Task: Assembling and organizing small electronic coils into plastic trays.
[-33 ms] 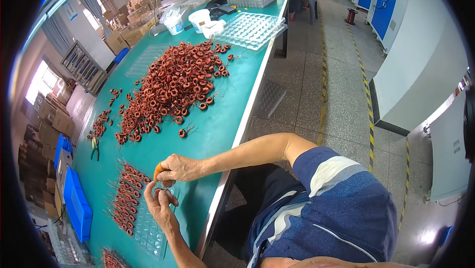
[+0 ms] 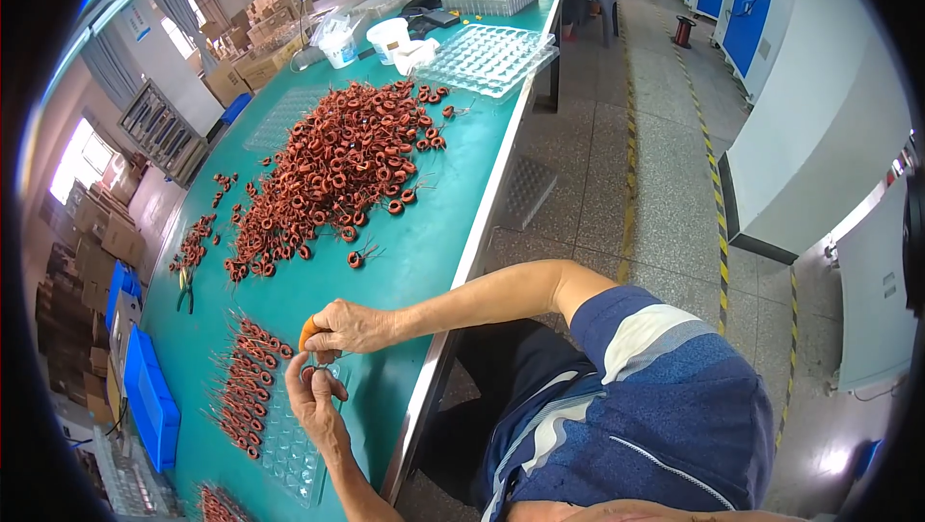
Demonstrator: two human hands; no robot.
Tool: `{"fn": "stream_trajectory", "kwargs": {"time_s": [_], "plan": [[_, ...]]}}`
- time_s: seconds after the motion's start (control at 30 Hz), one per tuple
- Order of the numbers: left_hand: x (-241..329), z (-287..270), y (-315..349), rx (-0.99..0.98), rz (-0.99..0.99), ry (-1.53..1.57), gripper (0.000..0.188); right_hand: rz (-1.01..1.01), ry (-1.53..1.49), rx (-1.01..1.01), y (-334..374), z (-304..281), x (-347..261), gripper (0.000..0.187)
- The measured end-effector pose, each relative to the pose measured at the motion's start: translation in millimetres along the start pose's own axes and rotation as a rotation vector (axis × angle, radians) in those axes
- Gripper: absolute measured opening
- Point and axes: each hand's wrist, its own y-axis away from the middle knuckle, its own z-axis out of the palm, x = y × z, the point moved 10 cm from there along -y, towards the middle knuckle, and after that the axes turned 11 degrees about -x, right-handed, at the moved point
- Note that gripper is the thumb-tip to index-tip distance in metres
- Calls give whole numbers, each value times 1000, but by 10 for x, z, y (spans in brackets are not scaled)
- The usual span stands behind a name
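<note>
coils [image 2: 337,161] lie in one big pile on the green table [image 2: 414,272], too many to count, and in rows beside one clear tray [image 2: 289,459]. the left hand [image 2: 316,408] pinches one coil, partly hidden, between thumb and fingers over the tray. the right hand [image 2: 349,329] bends close above it, an orange cover [image 2: 308,331] on one finger; its fingertips are hidden, so i cannot tell its grip. one pair of pliers [image 2: 186,293] lies left. beyond the pile stand two white tubs [image 2: 387,39], their markings too small to read.
</note>
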Motion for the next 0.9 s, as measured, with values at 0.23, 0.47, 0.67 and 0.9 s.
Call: {"fn": "stream_trajectory", "kwargs": {"time_s": [0.23,0.47,0.67,0.9], "plan": [[78,-100,5,114,30,-162,22,-355,614,173,69,-25,-382,24],[4,-150,-28,114,1,-122,19,-609,1034,194,295,341,-793,19],[-20,-103,-4,37,-31,145,22,-581,1038,175,312,370,-771,27],[96,-78,-109,199,36,232,19,63,188,174,-3,-278,-363,27]]}}
